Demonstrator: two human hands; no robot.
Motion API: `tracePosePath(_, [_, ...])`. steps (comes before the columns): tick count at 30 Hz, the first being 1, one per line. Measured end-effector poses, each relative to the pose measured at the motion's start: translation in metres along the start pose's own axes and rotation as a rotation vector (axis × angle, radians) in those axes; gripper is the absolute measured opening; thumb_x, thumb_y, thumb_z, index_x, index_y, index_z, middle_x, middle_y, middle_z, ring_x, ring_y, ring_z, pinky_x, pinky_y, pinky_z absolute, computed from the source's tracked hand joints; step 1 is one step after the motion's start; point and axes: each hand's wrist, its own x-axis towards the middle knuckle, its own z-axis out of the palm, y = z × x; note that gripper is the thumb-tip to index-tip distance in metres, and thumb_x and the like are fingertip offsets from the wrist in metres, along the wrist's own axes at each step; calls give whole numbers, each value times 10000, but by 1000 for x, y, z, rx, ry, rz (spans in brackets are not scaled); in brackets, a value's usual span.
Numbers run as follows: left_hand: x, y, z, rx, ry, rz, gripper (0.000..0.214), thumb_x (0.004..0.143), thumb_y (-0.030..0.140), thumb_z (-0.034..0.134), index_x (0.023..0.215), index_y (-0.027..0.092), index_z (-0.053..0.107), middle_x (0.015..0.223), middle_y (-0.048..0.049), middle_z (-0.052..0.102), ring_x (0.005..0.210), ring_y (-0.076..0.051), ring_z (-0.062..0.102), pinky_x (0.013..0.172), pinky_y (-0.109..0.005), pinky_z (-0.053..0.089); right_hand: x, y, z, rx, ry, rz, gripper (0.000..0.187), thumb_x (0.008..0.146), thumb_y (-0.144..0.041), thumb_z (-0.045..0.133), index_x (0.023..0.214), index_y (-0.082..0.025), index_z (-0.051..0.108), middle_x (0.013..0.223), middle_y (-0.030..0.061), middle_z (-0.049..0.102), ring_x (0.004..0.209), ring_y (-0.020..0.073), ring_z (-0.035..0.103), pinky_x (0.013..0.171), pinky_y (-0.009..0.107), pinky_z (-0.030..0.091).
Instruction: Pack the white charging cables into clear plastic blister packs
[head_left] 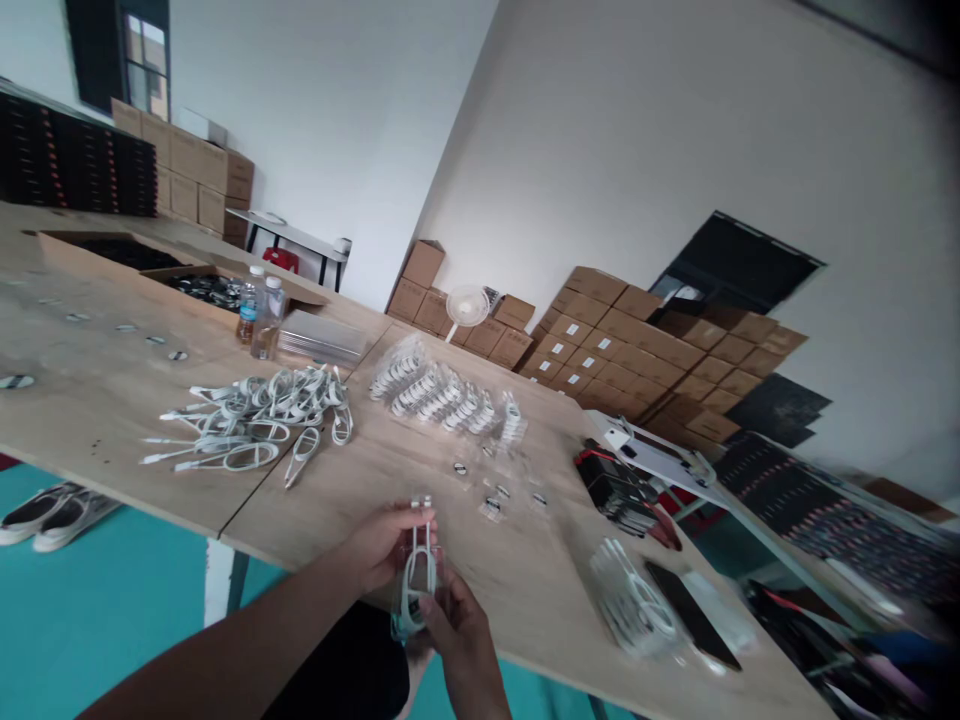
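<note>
Between my two hands, just over the table's near edge, is a coiled white cable (417, 580) with a clear plastic bag (399, 625) around its lower part. My left hand (386, 545) pinches the cable near its plug ends, which stick up past the fingers. Lower down, my right hand (459, 620) grips the bagged loop, thumb pressed on the front. A loose pile of coiled white cables (277, 410) lies to the left on the table. Farther back, a row of bagged cables (442, 390) is laid out. Several small clear bags with dark labels (493, 503) lie nearer.
On the wooden table (525, 590) are a bundle of bagged cables (634, 605), a black phone-like slab (691, 612) and a dark stack (615, 490) on the right. Two bottles (268, 320) and open cartons (202, 290) stand at the back left. Cardboard boxes (600, 330) line the wall.
</note>
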Motion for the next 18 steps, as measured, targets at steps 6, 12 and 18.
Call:
tracePosePath(6, [-6,0,1,-6,-197,34,186,681,37,712,828,142,668,708,-46,669,626,-173,660,655,-281,505,-8,9,9,149,156,28,505,660,-490,773,1048,-184,666,673,-8,626,580,145,557,502,242,465])
tracePosePath(12, [-7,-3,3,-16,-178,82,117,730,88,703,836,130,680,717,-54,662,630,-162,646,682,-285,501,-8,18,5,134,220,7,531,632,-469,802,1057,-201,630,602,-49,582,542,130,535,449,213,408])
tracePosePath(18, [-7,-7,7,-57,-85,80,110,720,126,733,804,142,664,625,-18,624,585,-173,642,620,-277,494,-9,29,7,71,284,8,572,617,-521,796,1053,-197,615,570,-56,565,500,127,514,433,220,412])
